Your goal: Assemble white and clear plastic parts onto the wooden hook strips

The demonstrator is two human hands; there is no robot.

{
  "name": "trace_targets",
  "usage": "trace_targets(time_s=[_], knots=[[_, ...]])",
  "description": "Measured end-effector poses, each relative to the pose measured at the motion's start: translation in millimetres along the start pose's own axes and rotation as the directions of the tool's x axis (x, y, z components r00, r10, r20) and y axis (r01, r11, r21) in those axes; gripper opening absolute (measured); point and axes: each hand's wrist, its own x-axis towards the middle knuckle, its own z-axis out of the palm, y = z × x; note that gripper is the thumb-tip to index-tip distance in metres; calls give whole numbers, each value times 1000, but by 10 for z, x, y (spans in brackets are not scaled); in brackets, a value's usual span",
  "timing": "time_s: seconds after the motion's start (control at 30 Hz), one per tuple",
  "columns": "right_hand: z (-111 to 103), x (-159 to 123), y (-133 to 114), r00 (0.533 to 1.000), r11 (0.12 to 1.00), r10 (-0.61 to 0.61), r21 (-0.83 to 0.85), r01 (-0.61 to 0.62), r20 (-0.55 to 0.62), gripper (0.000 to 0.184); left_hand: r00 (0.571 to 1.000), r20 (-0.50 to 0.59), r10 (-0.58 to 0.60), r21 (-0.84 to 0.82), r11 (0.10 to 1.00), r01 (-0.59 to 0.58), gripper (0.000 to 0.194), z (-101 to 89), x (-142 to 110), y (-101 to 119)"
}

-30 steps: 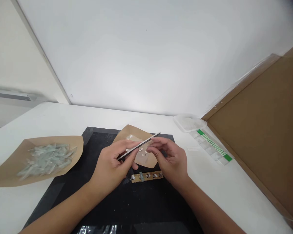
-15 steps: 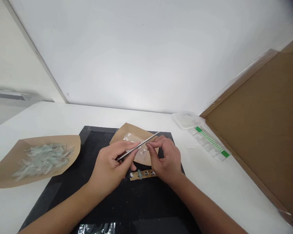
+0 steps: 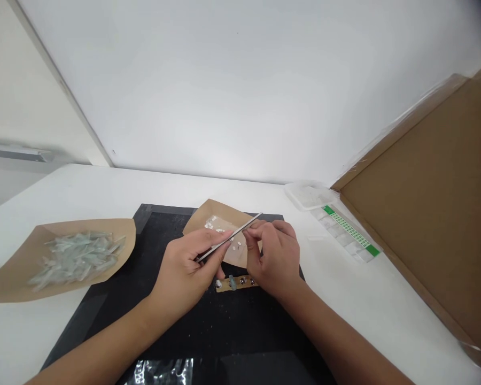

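Observation:
My left hand (image 3: 184,270) is closed round a pair of thin metal tweezers (image 3: 230,237), whose tip points up and to the right. My right hand (image 3: 273,259) is curled, its fingertips pinched together next to the tweezers' tip; what they pinch is too small to make out. Both hands hover over a small brown paper tray (image 3: 218,219) with tiny white pieces in it. Just below the hands a narrow brown strip (image 3: 236,282) with a row of small metal studs lies on the black mat (image 3: 172,331).
A larger brown paper tray (image 3: 32,278) with pale green slivers sits at the left. At the right lie a clear plastic dish (image 3: 307,197), a clear strip with green print (image 3: 347,232) and a big cardboard sheet (image 3: 428,214). Shiny plastic film (image 3: 164,371) lies at the mat's near edge.
My right hand's fingers have curled in from a looser spread to a tight pinch at the tweezers' tip. The left hand and tweezers have stayed nearly where they were.

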Motion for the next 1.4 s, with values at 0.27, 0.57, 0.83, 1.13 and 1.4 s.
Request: trace_targets(time_s=[0.27,0.57,0.83,1.13,1.4], knots=[[34,24,-29,1000,999,-24,-34,25,13,16,999,-35,37,60,998,-35,28,-15,-16,29],[70,67,-66,999,999,-44,12,44,31,18,970,-84,227,157,965,-212,25,24,-7,-8],[-8,116,-147,997,990,-69,122,65,30,19,951,-149,272,216,947,-237,27,-25,-10,68],[28,71,-29,998,983,66,174,-63,-8,16,983,-107,149,87,986,-140,30,19,-39,-4],[25,33,-23,991,961,134,242,-131,8,11,998,-53,36,-17,999,-37,32,16,-35,13]])
